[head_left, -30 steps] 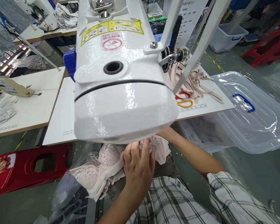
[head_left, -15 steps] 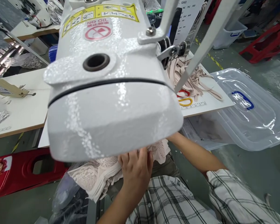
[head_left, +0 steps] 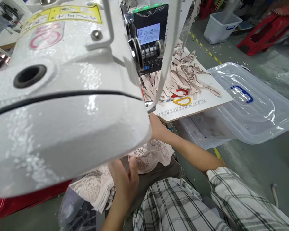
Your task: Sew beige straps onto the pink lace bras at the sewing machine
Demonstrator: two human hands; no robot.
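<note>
My left hand (head_left: 124, 181) is below the white sewing machine head (head_left: 69, 138), its thumb raised at the edge of a pale pink lace piece (head_left: 150, 157). The machine head covers its fingertips, so its grip cannot be made out. Behind the head's right end, my right hand (head_left: 157, 126) is mostly hidden; only its back and wrist show, just above the same lace piece. That piece lies over my lap. Left of my left hand, a layered pile of similar lace pieces (head_left: 92, 189) hangs near a clear plastic bag (head_left: 72, 205).
A lit control panel (head_left: 149, 38) stands beside the machine. On the white table (head_left: 221, 96) lie beige fabric strips (head_left: 180, 70), scissors with red and yellow handles (head_left: 183, 101) and a ruler (head_left: 183, 107). A clear box lid (head_left: 262, 109) juts out at right; a red stool (head_left: 267, 35) stands behind.
The view has shifted right, bringing the control panel into sight. My left hand has slid left off the lace piece's middle, its thumb now apart. My right forearm reaches further up behind the machine head.
</note>
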